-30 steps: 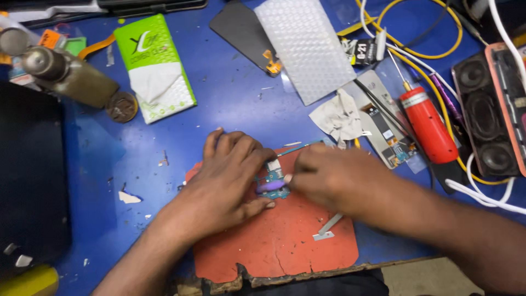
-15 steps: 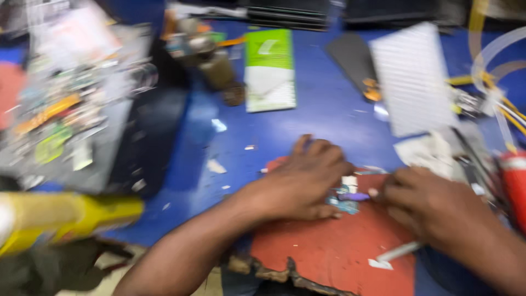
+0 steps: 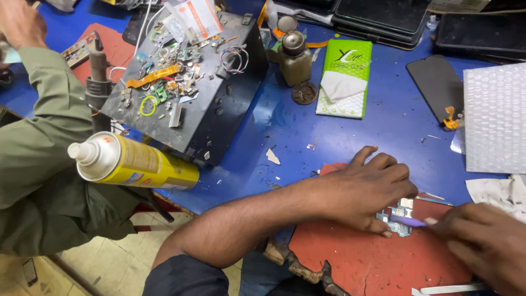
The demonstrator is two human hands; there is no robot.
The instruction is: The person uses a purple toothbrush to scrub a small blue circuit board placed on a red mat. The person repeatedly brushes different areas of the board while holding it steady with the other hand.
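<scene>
- My left hand (image 3: 368, 189) lies flat, fingers spread, with the fingertips pressing down on a small circuit board (image 3: 395, 218); it pins the board and closes around nothing.
- My right hand (image 3: 485, 246) pinches a thin purple tool (image 3: 408, 221) between thumb and fingers, its tip resting on the board.
- The board sits on the red work mat (image 3: 361, 257), near the mat's upper edge, between my two hands.
- I judge the board light, thin and stiff, with tiny parts on its face that would break or lift easily, so I would hold it only by its bare edges and keep the pressure gentle.
- The mat looks rubbery and matt, scuffed, with a torn, ragged near edge; it should keep the board from sliding.
- Beyond the mat is the blue table top (image 3: 394, 126), smooth and littered with small scraps.
- Farther from the mat stand a green flat packet (image 3: 346, 77), a small metal-capped bottle (image 3: 295, 57), a dark phone screen (image 3: 438, 87) and a sheet of bubble wrap (image 3: 496, 118).
- Left of the mat are a black box (image 3: 219, 109) strewn with loose parts and a yellow spray can (image 3: 131, 161) lying on its side.
- Another person's green sleeve (image 3: 38, 137) is at the far left.
</scene>
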